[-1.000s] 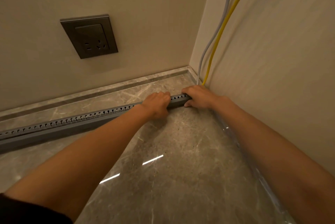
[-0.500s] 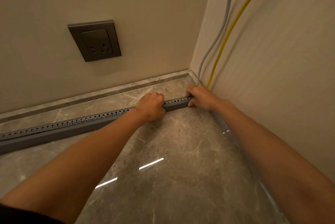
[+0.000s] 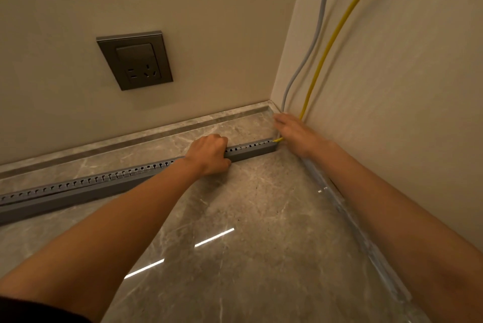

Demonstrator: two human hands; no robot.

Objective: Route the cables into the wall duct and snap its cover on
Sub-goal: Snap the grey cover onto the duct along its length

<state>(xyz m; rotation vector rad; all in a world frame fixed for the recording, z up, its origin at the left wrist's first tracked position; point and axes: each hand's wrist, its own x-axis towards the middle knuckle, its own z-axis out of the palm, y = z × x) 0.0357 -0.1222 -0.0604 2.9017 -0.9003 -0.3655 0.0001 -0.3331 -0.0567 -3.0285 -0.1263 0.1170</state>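
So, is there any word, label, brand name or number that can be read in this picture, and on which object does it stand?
None can be read.
Wall socket: only its pin holes show, no print.
Grey duct: only slots, no marking.
Yellow cable and grey cable: any jacket print is too small to see.

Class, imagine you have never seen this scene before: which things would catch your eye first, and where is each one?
Two bare arms reach into the corner: the left hand rests closed over a long grey slotted duct lying on the marble floor, and the right hand sits at the duct's corner end. A yellow cable and a grey cable hang down the right wall. A dark wall socket is on the left wall.
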